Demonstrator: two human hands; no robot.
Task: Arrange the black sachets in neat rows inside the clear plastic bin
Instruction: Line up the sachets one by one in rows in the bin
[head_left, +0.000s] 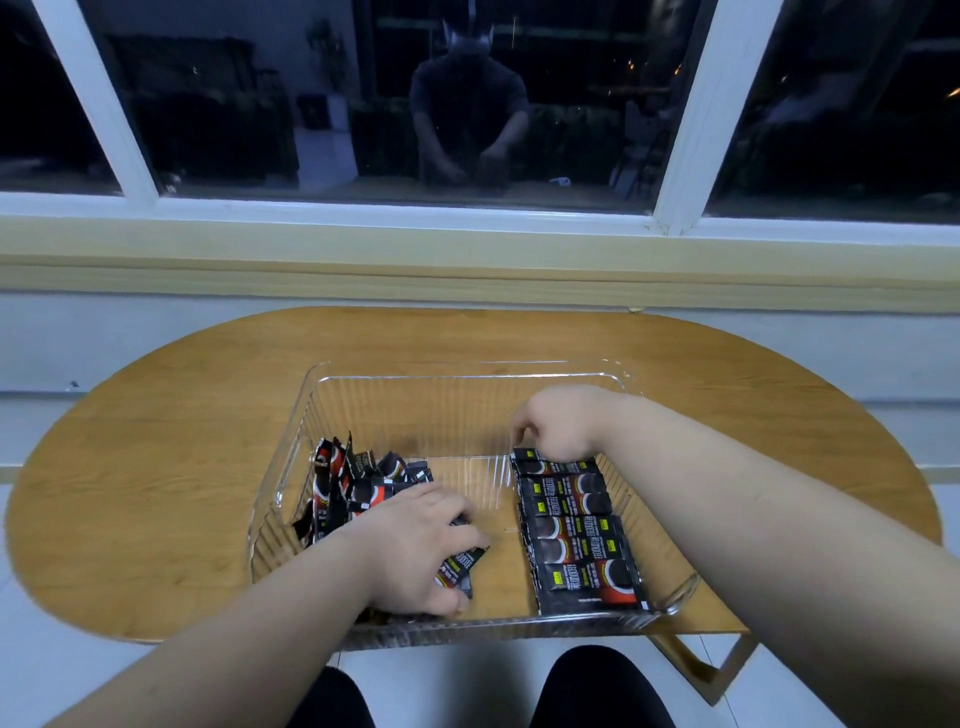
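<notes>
My left hand (415, 545) lies on the near end of the loose pile (353, 483) of black sachets heaped against the left wall of the clear plastic bin (395, 415). Its fingers and thumb curl round a loose sachet (461, 564), which pokes out from under my palm towards the right, its long axis slanted rather than square to the walls.

My right hand (556, 426) is at the far end of the neat row (576, 540) that runs from the near wall to the far wall along the right side of the bin. Its knuckles are up and its fingers bend down onto the farthest sachet (545, 461). Whether they pinch that sachet or only press it I cannot tell from here.

Every sachet in the row lies flat with its long axis across the bin, left to right, each touching the next. The row seems to fill its side, so I judge that the sachet I hold belongs on the bare strip of bin floor between pile and row. That strip lies just to the right of my left hand, which is much the nearer of the two. The sachet needs a small turn to lie square with its neighbours before I set it down beside the row. The bin itself stands on the oval wooden bench (182, 415).
</notes>
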